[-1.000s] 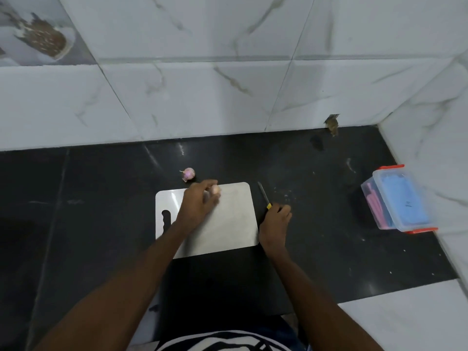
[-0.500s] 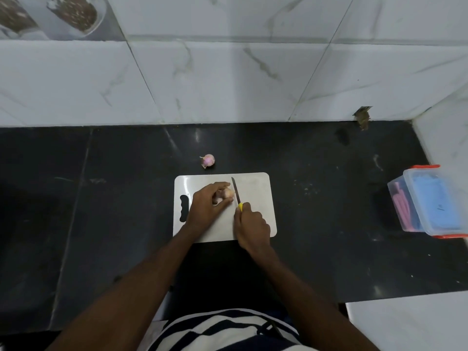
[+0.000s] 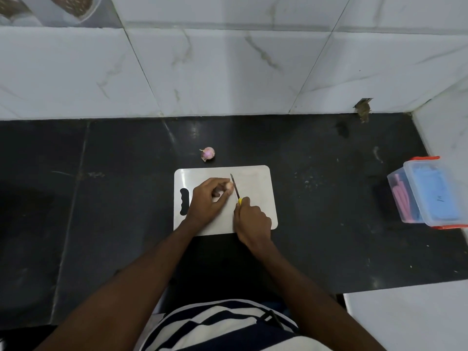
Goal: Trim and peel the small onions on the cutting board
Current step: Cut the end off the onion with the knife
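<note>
A white cutting board (image 3: 255, 178) lies on the black counter. My left hand (image 3: 207, 201) pins a small pale onion (image 3: 229, 186) to the board; only its right end shows past my fingers. My right hand (image 3: 252, 219) grips a small knife (image 3: 235, 186) by its yellow handle. The thin blade points away from me and lies right against the onion's exposed end. A second small onion (image 3: 208, 153), pinkish with its skin on, sits on the counter just beyond the board's far edge.
A clear plastic box with orange clips (image 3: 428, 191), holding blue and pink items, stands at the right by the tiled side wall. White marble tiles rise behind the black counter (image 3: 101, 186). A white surface (image 3: 410, 315) adjoins at the lower right.
My right hand picked the knife up from the counter right of the board and brought it onto the board, against the onion. The left hand kept hold of the onion throughout.
</note>
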